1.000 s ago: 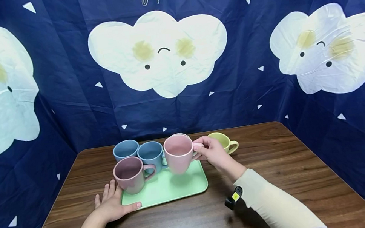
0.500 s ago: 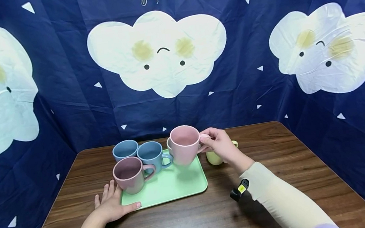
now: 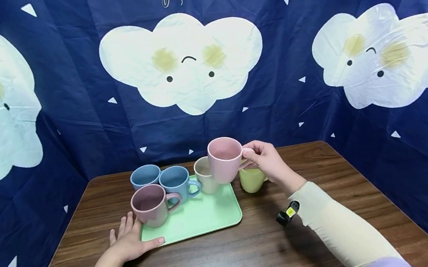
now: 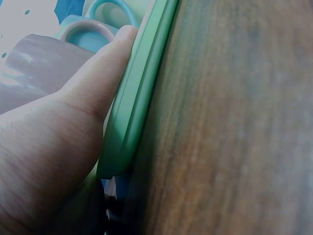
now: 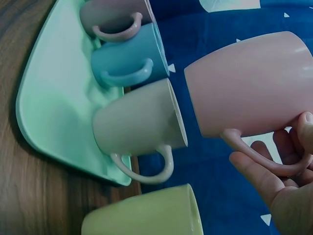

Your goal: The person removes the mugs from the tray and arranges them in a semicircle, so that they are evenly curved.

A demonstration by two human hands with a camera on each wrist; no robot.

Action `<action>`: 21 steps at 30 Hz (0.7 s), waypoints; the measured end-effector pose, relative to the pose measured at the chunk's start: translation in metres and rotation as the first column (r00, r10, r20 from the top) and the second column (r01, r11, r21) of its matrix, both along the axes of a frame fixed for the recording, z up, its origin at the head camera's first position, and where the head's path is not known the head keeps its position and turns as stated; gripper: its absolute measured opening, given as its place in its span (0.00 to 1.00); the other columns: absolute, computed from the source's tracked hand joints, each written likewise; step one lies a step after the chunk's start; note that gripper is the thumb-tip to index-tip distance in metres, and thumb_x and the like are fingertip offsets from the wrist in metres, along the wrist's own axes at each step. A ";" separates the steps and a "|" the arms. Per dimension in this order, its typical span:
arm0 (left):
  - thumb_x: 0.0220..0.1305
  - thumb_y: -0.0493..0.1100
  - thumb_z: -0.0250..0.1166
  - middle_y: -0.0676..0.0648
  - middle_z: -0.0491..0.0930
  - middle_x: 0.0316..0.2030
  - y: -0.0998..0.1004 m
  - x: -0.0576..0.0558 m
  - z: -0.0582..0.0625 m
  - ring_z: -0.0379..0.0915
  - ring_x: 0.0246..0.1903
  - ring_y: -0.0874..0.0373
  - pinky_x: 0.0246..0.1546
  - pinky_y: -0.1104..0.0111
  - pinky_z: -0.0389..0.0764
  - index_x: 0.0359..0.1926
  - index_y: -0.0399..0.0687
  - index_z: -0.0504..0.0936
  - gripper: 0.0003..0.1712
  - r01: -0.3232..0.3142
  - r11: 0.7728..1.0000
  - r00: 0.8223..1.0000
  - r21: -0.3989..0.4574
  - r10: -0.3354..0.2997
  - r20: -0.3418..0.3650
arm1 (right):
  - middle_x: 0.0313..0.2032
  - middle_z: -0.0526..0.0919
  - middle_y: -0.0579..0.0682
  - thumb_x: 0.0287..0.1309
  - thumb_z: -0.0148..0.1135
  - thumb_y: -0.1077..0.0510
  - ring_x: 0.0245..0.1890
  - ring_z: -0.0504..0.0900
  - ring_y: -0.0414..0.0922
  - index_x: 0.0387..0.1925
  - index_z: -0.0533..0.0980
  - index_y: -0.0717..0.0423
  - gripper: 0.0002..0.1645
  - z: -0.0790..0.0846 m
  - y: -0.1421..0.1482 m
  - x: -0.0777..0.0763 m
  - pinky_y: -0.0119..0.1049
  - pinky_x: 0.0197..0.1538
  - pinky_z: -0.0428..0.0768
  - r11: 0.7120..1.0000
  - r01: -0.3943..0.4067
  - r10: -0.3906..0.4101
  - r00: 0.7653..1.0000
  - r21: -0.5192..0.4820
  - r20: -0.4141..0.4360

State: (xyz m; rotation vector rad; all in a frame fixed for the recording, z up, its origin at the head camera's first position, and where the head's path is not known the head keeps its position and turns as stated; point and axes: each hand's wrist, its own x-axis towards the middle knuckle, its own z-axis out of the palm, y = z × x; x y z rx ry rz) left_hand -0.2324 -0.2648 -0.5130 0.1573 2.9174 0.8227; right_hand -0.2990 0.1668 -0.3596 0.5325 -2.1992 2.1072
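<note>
My right hand (image 3: 267, 160) pinches the handle of a pink mug (image 3: 225, 161), raised above the tray's back right corner. In the right wrist view the pink mug (image 5: 254, 83) hangs clear of the other mugs. A green tray (image 3: 204, 219) bears a mauve mug (image 3: 152, 208), a blue mug (image 3: 174, 183) and a cream mug (image 3: 205, 177). My left hand (image 3: 127, 244) rests at the tray's front left corner, fingers spread and thumb along the front edge. The left wrist view shows the thumb (image 4: 98, 73) lying on the tray rim (image 4: 132, 107).
Another blue mug (image 3: 145, 176) stands at the back left. A yellow mug (image 3: 252, 180) is on the wooden table (image 3: 229, 260) right of the tray, partly behind the pink mug and right hand. A dark blue cloth with clouds (image 3: 288, 53) hangs around the table.
My right hand has lifted the pink mug up and to the right, uncovering the cream mug behind it. The left hand has stayed at the tray's corner.
</note>
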 end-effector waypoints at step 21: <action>0.49 0.77 0.69 0.18 0.32 0.73 0.004 0.009 0.018 0.24 0.72 0.20 0.60 0.24 0.22 0.77 0.28 0.43 0.77 0.007 1.000 0.998 -0.023 -0.006 0.055 | 0.33 0.87 0.47 0.72 0.55 0.68 0.31 0.90 0.46 0.49 0.72 0.77 0.12 0.006 0.051 -0.014 0.47 0.44 0.86 0.996 0.079 -0.079 0.997 -0.030 -0.004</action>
